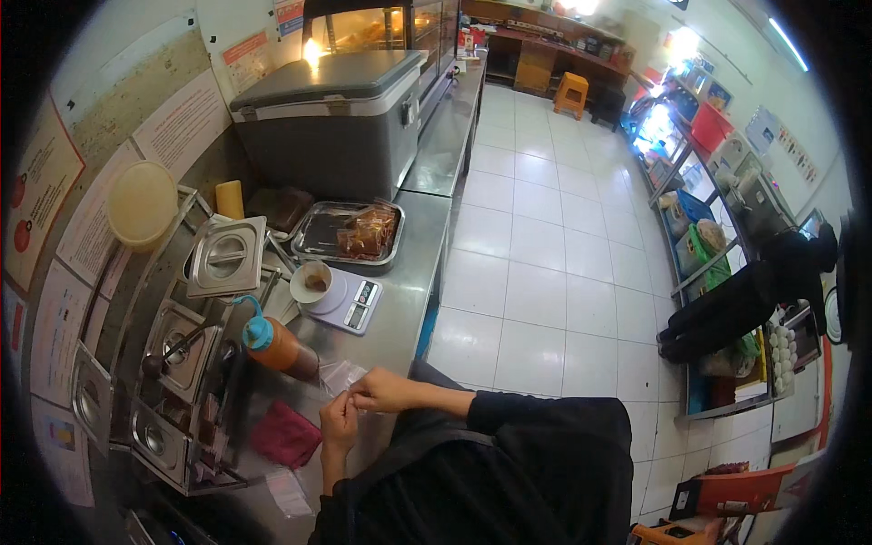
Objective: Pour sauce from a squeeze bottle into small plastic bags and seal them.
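Observation:
My left hand (338, 419) and my right hand (385, 391) meet over the front of the steel counter, fingertips pinched together. A clear plastic bag (338, 376) shows at the fingers; the pinched part is hidden. Just beyond stands a squeeze bottle (283, 351) of brown sauce with a blue cap and nozzle. A folded dark red cloth (286, 434) lies left of my left hand, and more clear plastic bags (289, 492) lie nearer me. Farther along, a white digital kitchen scale (354, 310) carries a small white bowl (308, 278) with some brown food in it.
A metal tray (320, 235) holds several brown sauce packets (371, 231). Behind it sits a grey cooler box (327, 122). Lidded steel food pans (178, 351) stand in a rack on the left. Across the tiled floor (538, 272), a person in black (742, 293) stands by shelves.

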Motion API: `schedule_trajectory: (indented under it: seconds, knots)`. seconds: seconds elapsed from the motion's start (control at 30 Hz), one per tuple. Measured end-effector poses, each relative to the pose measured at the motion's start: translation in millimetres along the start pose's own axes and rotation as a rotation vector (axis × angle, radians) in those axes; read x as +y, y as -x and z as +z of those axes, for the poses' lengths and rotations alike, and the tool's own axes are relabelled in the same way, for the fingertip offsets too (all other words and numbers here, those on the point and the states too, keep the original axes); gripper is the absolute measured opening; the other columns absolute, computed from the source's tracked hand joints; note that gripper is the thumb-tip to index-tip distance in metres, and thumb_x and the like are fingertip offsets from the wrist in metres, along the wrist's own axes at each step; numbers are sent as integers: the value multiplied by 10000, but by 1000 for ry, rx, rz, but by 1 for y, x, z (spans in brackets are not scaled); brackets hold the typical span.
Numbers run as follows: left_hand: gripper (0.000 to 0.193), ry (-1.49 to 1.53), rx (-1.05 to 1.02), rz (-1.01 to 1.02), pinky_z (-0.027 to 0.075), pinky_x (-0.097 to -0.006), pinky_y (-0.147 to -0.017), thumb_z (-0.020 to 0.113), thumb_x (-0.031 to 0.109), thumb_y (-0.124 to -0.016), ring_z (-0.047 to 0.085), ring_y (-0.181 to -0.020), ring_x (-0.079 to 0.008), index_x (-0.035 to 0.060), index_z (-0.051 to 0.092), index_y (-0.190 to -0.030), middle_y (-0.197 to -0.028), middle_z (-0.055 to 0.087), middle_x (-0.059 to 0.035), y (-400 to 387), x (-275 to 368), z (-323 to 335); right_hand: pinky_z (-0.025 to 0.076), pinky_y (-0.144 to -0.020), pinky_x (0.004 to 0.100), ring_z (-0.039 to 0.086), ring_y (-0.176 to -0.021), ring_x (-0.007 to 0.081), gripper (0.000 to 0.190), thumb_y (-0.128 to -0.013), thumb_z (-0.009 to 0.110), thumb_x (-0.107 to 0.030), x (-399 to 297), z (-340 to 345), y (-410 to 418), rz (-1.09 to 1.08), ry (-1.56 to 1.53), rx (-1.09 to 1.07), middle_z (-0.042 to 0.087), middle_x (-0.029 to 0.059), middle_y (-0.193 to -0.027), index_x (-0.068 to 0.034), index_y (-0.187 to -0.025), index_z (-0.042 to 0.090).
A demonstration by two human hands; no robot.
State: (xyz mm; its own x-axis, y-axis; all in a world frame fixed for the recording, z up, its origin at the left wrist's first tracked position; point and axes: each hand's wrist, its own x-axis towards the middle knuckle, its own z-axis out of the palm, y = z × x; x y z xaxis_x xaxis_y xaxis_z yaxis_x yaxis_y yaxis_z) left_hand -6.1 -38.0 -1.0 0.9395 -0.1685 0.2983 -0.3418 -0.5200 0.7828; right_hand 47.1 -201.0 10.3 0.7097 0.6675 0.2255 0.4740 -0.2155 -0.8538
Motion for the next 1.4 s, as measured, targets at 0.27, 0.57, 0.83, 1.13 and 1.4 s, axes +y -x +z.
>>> schedule_trajectory:
  seconds: [0.27,0.57,0.83,1.13,1.4]
  knots:
    - [221,-50,134,-149,368,-382,-501,481,102,-831,466,-496,-281,-22,445,-652,-569,461,-190,2,-9,-16,434,-568,449,548,-581,399,193,-772,557,-177,-4,11,8,-11,61,99,551,219,-631,-2,-689,563]
    - [359,-76,421,-236,376,-310,-527,735,61,-597,438,-549,-200,62,428,-782,-660,421,-61,2,-23,-15,477,-588,476,596,-613,388,258,-775,566,-290,-3,9,-10,69,404,-11,613,185,-665,-55,-689,629]
    - [617,-43,346,-68,476,-331,-649,801,193,-597,581,-813,-270,60,547,-1143,-1097,556,-123,15,41,-68,408,-507,401,480,-455,270,256,-743,572,-202,-39,-3,-63,124,104,-202,487,204,-536,33,-644,594]
    - [748,8,272,-145,407,-227,-518,862,209,-530,449,-542,-81,93,574,-1211,-1155,588,-59,30,20,-90,398,-525,385,457,-462,221,261,-738,565,-185,-59,10,-85,140,110,-421,462,213,-539,63,-655,558]
    - [617,144,488,-152,444,-217,-512,873,163,-576,436,-507,-36,43,625,-1128,-934,651,-33,50,-20,-103,426,-543,364,536,-620,158,331,-716,768,-235,0,47,-106,61,-286,276,629,84,-778,21,-823,588]
